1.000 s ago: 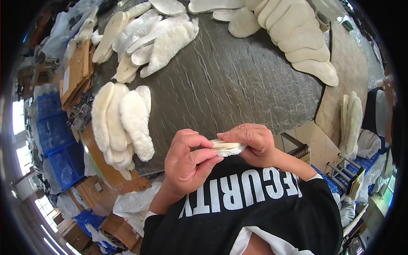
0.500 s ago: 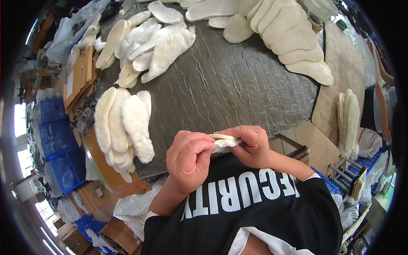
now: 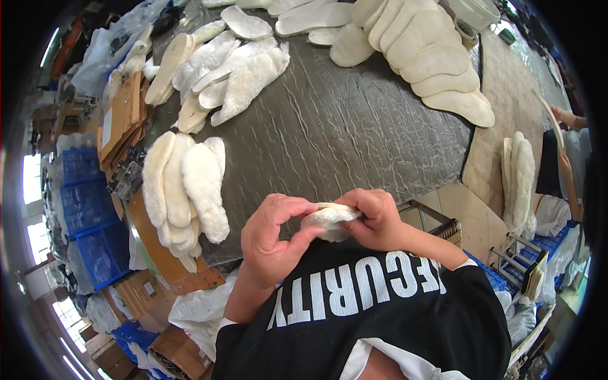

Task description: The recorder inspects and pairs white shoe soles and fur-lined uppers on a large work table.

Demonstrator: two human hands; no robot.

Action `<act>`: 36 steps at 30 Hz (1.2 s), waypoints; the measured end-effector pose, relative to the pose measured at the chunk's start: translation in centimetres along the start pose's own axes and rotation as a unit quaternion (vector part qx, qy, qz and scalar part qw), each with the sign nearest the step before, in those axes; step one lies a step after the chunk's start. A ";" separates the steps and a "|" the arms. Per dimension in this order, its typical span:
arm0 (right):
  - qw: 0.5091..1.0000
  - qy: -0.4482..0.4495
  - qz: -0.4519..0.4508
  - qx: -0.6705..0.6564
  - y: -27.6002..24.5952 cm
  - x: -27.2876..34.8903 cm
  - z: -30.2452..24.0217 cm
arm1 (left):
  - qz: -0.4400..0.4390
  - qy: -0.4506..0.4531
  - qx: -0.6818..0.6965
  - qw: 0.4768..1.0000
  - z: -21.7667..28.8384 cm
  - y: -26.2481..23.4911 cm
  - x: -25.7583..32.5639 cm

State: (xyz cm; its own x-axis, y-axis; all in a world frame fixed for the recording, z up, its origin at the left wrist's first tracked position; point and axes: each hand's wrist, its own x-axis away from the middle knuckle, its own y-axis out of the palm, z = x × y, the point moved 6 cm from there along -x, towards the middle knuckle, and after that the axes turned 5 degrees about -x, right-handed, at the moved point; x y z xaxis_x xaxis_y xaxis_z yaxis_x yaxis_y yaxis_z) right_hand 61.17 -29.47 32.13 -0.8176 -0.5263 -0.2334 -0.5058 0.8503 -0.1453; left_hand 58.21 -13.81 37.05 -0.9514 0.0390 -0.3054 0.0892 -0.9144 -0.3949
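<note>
Close to my chest, a cream fleecy insole (image 3: 330,218) is held edge-on between my two hands. My left hand (image 3: 269,237) pinches its left end, thumb below and fingers above. At the other end, my right hand (image 3: 375,218) grips it between thumb and bent fingers. White fleece faces me, with a smoother, pale layer along the top edge. Much of its length is hidden from this angle. Left of my hands, a pile of fleecy insoles (image 3: 204,183) lies at the table's edge.
The dark, wrinkled table (image 3: 329,126) spreads ahead. More fleecy insoles (image 3: 253,76) lie far left; a fanned row of smooth-faced insoles (image 3: 437,60) is far right. Blue crates (image 3: 95,209) stand left. At the right edge another person's hand (image 3: 570,120) is beside a long pale piece.
The insole has tilted, showing more fleece. My left thumb and fingers have spread wider around its end. At the right edge, the other person's arms and a pale piece have moved.
</note>
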 end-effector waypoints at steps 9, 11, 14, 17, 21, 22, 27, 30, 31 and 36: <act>0.995 -0.090 -0.030 0.025 -0.3 -0.4 -1.0 | 0.132 -0.017 0.115 0.984 -0.7 -0.2 0.4; 0.961 -0.250 0.062 0.104 -1.7 0.1 -2.7 | 0.203 -0.045 0.162 0.965 -1.4 -1.3 1.0; 0.913 -0.351 0.099 0.182 -2.5 0.1 -4.1 | -0.081 -0.245 0.365 0.895 -2.8 1.1 2.4; 0.876 -0.404 0.101 0.244 -1.4 0.4 -4.1 | -0.059 -0.260 0.404 0.875 -1.7 2.4 1.9; 0.883 -0.367 0.072 0.283 0.8 1.1 -1.2 | -0.077 -0.335 0.239 0.908 -4.1 2.5 2.1; 0.897 -0.331 0.022 0.294 1.5 1.2 -0.1 | -0.087 -0.341 0.193 0.916 -5.4 2.3 2.4; 0.954 -0.109 -0.056 0.274 1.8 0.4 7.7 | -0.088 -0.408 0.126 0.900 -13.6 0.4 7.6; 0.948 -0.043 -0.058 0.311 1.6 0.0 12.4 | -0.034 -0.445 0.120 0.887 -17.1 -0.4 10.5; 0.936 -0.041 -0.073 0.342 2.0 -0.1 13.2 | -0.032 -0.450 0.120 0.884 -17.7 -0.2 11.0; 0.900 -0.018 -0.155 0.406 5.7 -0.5 14.3 | 0.058 -0.476 0.158 0.863 -20.7 0.8 12.2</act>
State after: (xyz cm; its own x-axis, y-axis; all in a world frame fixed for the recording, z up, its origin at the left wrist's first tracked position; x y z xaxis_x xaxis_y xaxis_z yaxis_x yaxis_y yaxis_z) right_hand 62.65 -24.35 17.67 -0.6547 -0.7505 -0.0897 -0.3282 0.3892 -0.8607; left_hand 52.76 -5.69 15.08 -0.7660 -0.2720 0.5824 0.2588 -0.9599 -0.1078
